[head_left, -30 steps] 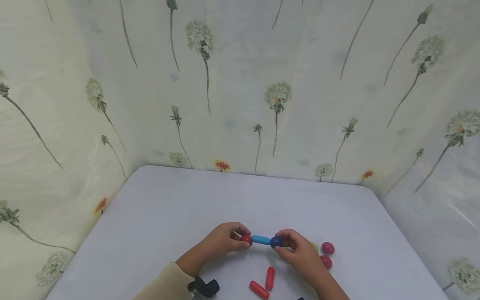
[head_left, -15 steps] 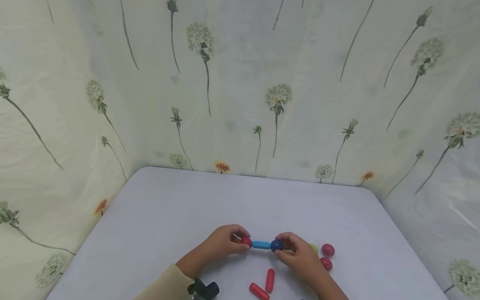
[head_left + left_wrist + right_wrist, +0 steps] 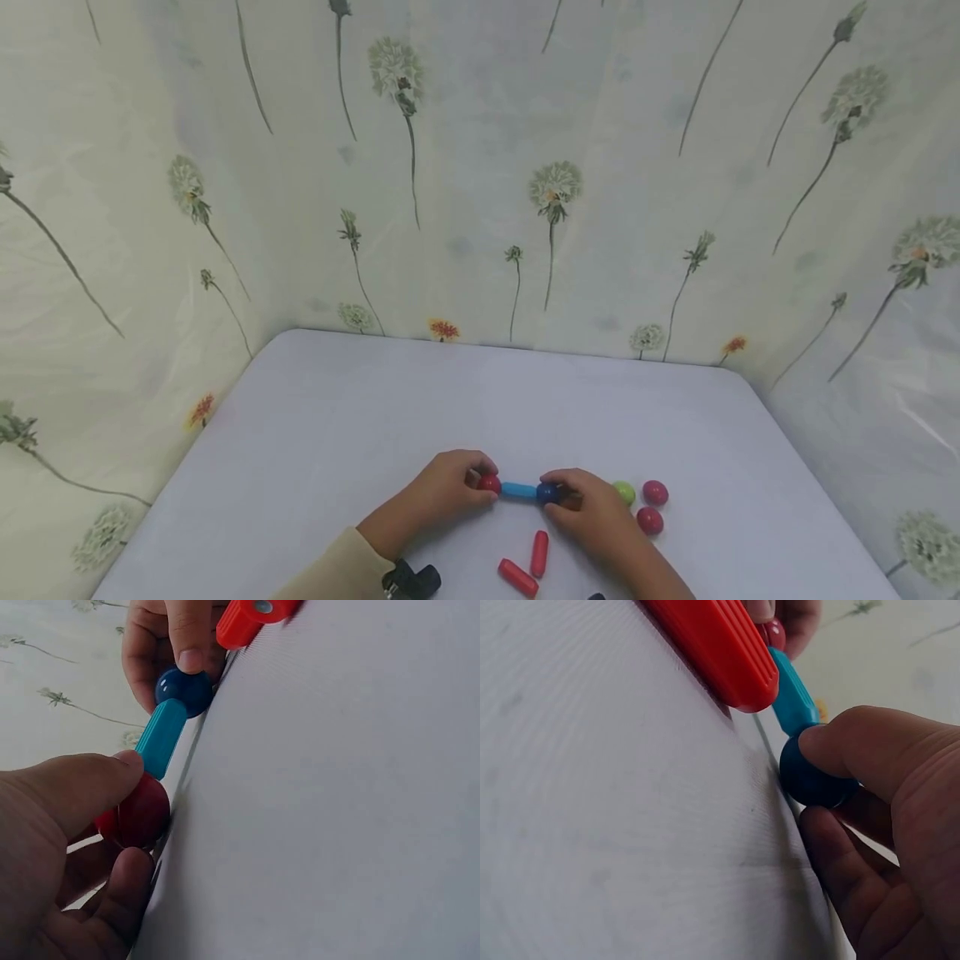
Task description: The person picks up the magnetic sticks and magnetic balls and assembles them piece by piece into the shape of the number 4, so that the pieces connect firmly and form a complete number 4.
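Note:
My left hand (image 3: 452,487) pinches a glossy red ball (image 3: 141,814) between thumb and fingers. From that ball a light blue ribbed rod (image 3: 518,491) runs across to a dark blue ball (image 3: 547,493). My right hand (image 3: 592,510) grips the dark blue ball, its thumb on the near side in the right wrist view. Ball, rod and ball form one straight bar lying level, close over the white table. Nearer my body, two red rods (image 3: 540,553) lie on the tabletop; one red rod (image 3: 720,652) looms large in the right wrist view.
Beside my right hand sit a lime green ball (image 3: 624,492) and two crimson balls (image 3: 655,492). The white table (image 3: 360,408) ends at a wall of dandelion-print fabric (image 3: 465,167). A black wrist camera mount (image 3: 416,578) sits below my left wrist.
Both hands have lowered the bar slightly toward the tabletop. It has shifted a little left, and more of the green ball shows past my right hand.

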### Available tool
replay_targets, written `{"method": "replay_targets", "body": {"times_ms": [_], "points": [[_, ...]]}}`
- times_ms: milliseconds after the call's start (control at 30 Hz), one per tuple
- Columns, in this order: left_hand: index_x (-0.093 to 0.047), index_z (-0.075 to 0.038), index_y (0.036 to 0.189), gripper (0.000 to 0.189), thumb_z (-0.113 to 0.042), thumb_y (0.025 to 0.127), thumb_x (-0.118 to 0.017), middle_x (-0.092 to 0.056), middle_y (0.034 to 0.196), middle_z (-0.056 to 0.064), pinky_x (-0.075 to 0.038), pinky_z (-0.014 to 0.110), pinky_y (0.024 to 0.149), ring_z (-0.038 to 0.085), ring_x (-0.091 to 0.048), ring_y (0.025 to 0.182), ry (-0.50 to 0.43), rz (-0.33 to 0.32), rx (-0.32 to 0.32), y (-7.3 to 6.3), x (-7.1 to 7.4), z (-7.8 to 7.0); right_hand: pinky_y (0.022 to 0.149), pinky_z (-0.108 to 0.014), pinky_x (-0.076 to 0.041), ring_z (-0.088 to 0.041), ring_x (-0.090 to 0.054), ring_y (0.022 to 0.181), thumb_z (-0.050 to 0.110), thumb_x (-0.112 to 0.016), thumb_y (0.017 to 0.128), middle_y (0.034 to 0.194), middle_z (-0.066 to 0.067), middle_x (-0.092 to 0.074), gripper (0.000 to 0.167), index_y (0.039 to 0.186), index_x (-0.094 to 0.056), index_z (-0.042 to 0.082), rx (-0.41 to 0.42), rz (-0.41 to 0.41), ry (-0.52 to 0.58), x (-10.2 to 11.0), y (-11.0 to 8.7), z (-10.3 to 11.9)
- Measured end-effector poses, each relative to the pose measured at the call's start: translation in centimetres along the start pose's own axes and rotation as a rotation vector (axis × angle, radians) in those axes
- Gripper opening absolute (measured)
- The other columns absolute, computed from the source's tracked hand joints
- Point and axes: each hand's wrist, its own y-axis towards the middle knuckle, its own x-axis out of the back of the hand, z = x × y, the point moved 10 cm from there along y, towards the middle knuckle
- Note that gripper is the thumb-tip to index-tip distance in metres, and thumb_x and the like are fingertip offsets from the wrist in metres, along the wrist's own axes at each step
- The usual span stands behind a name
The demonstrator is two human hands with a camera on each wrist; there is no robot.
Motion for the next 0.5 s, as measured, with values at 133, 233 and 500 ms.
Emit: {"method": "replay_targets", "body": {"times_ms": [133, 233, 500], "points": [[-0.073, -0.022, 0.118, 0.036, -0.036, 0.087, -0.086, -0.068, 0.103, -0.008, -0.059, 0.032, 0.084, 0.010, -0.061, 0.096, 0.108, -0.025, -0.007, -0.4, 0.5, -0.7, 0.092, -0.043, -0.061, -0.018, -0.072, 0.112, 0.024, -0.086, 0.088, 0.119, 0.008, -0.073, 0.035, 0.120, -0.074, 0.029, 0.007, -0.008, 0.003, -0.1, 0.2, 0.1], [-0.072, -0.020, 0.118, 0.037, -0.042, 0.090, -0.082, -0.065, 0.102, -0.005, -0.057, 0.029, 0.081, 0.011, -0.057, 0.093, 0.250, -0.092, -0.030, -1.4, 1.2, -2.8, 0.092, -0.042, -0.061, -0.017, -0.072, 0.112, 0.024, -0.086, 0.088, 0.119, 0.008, -0.073, 0.035, 0.120, -0.074, 0.030, 0.013, -0.006, 0.014, -0.2, 0.3, 0.0], [-0.069, -0.020, 0.069, 0.037, -0.047, 0.094, -0.075, -0.053, 0.058, -0.011, -0.040, 0.023, 0.054, 0.006, -0.049, 0.060, 0.244, 0.020, -0.047, -3.6, -2.8, -8.6, 0.091, -0.036, -0.061, -0.015, -0.072, 0.113, 0.022, -0.086, 0.087, 0.120, 0.007, -0.072, 0.037, 0.120, -0.072, 0.030, 0.047, -0.010, 0.056, 0.1, 0.2, -0.3]]}}
